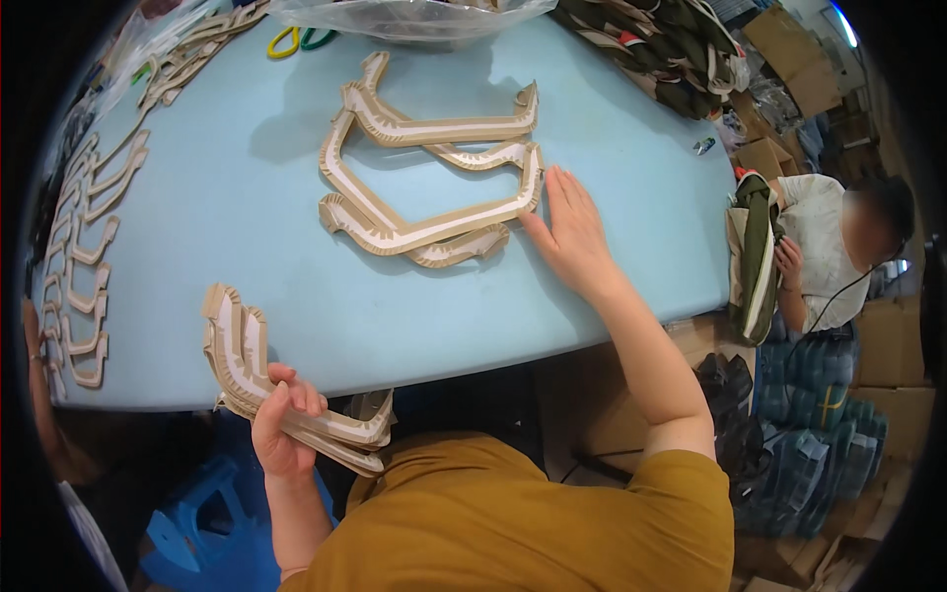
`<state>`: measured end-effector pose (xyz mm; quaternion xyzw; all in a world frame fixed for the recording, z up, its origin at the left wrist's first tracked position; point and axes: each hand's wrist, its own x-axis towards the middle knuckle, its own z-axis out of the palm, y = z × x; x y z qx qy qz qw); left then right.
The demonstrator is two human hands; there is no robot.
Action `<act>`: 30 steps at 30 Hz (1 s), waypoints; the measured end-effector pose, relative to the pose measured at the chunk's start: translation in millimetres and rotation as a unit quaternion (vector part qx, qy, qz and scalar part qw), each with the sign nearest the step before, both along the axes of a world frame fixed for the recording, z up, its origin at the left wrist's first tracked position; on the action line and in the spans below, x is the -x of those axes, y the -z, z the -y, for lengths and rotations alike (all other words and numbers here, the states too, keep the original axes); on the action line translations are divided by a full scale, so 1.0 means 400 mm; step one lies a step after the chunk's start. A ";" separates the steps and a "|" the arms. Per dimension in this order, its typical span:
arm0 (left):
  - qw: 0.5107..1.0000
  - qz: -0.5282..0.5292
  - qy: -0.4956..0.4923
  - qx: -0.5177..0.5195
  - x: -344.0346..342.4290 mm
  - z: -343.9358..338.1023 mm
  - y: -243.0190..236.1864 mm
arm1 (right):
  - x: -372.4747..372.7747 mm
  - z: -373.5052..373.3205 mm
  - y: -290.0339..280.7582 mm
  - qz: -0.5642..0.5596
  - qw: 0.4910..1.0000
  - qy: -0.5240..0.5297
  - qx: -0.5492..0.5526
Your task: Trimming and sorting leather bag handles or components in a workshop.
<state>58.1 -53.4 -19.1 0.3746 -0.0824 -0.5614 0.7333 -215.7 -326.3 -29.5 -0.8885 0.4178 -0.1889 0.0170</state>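
My left hand (281, 424) grips a stack of bent beige fabric pieces (237, 345) with white strips and notched curves, held over the table's near edge at lower left. My right hand (567, 232) lies with straight fingers at the right end of a loose pile of similar pieces (414, 240) in the middle of the light blue table (651, 257); its fingertips touch or nearly touch the outermost piece. The pieces in that pile overlap in angular loops.
More beige pieces (94, 276) line the left side. A clear plastic bag (409, 18), scissors (284, 39) and dark green bundles (641, 54) are at the back. A co-worker (819, 257) holds green cloth (752, 266) at right. A blue stool (192, 523) and cartons (888, 345) stand around.
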 end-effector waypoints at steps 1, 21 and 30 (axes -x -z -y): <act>1.000 -0.001 0.002 0.000 0.000 0.003 0.000 | 0.010 -0.011 -0.007 -0.001 1.000 0.000 -0.001; 0.997 -0.034 -0.044 -0.048 0.004 0.010 -0.022 | -0.369 -0.193 -0.111 -0.029 0.995 -0.100 0.007; 0.998 -0.027 -0.038 -0.032 0.002 -0.002 -0.022 | -0.200 -0.056 -0.180 0.055 0.983 -0.070 0.163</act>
